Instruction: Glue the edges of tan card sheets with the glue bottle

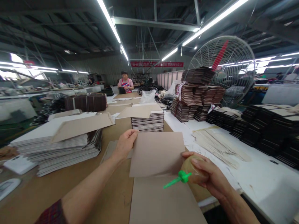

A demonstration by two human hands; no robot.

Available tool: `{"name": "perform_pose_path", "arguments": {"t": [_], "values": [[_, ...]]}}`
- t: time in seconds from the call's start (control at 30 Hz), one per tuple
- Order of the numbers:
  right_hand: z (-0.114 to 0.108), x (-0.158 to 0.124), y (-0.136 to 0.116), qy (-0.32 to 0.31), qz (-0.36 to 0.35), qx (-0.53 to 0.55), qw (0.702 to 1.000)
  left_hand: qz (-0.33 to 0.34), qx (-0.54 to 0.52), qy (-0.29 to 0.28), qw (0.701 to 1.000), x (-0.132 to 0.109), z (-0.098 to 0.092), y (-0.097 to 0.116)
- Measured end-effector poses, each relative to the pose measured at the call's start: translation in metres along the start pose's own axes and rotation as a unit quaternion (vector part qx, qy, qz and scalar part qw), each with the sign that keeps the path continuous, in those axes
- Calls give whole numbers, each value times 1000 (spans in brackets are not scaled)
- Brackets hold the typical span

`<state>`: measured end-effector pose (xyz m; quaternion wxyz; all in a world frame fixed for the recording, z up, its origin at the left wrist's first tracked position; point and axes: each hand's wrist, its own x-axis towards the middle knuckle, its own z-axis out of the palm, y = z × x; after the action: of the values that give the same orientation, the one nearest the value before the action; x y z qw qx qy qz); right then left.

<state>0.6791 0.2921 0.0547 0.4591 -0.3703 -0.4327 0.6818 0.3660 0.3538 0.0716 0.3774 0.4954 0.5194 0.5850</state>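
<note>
1. Cardboard sheet [156, 154] sits at lower centre of the frame, lifted a little above a larger sheet [161, 202] that lies flat on the brown table [46, 189].
2. Left hand [125, 143] pinches the sheet's upper left corner, thumb on top.
3. Right hand [207, 175], at lower right, is wrapped around a glue bottle [190, 164]. Its green nozzle [177, 179] points left over the sheet's lower edge. I see no label on the bottle.
4. Left of centre a stack of grey boards [65, 146] rests on the table, and a smaller stack [148, 121] stands just behind the held sheet.
5. Right of the frame, dark stacks [268, 124] line a white bench before a big fan [224, 62].
6. Upper centre, a red banner [160, 64] carries white writing, too small to read.
7. Another person [125, 82] stands at the table's far end.
</note>
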Motion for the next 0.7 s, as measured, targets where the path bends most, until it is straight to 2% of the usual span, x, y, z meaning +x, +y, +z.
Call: {"name": "perform_pose_path", "arguments": {"t": [0.17,0.33,0.43,0.57,0.7], "values": [[2,2,-14,71,-19,9,997,-46,-97,-73,992,-11,-3,1],[4,10,-23,62,-35,12,997,-72,-203,-119,969,-33,-1,2],[11,13,-21,70,-30,28,997,-82,-278,-112,951,-51,9,-6],[24,16,-12,49,-28,34,998,-94,-303,-82,945,-71,31,-16],[30,16,-2,27,-21,25,999,-159,-342,-52,925,-80,49,-22]]}}
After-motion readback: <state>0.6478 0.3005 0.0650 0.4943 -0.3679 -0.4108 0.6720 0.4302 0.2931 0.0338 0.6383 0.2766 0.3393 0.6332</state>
